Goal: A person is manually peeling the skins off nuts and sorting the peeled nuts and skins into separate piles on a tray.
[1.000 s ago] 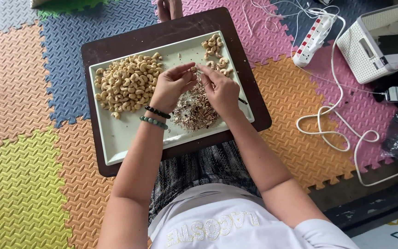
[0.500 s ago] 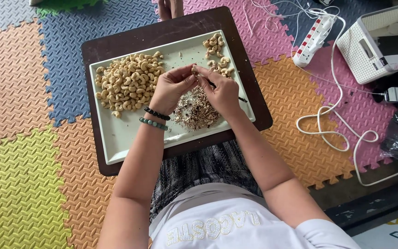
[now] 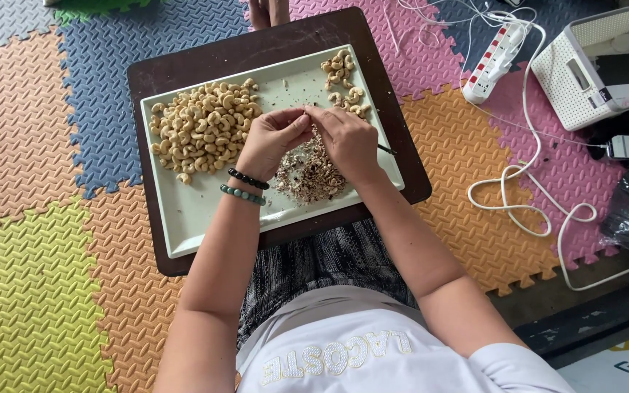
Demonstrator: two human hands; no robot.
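1. While both hands meet over the pale tray, the left hand pinches a single cashew and the right hand closes on a thin dark tool against it.
2. At nine o'clock lies the big cashew heap, seemingly waiting.
3. At one o'clock sits a small cashew pile; skin scraps lie beneath the hands, so most work looks left.

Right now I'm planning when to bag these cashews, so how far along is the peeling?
Mostly ahead, by the look of it. A small pile of cashews sits apart at the tray's far right, and a heap of skins lies under the hands. The left hand and right hand pinch one nut between them. The big pile on the left looks larger; which pile is peeled I cannot tell.
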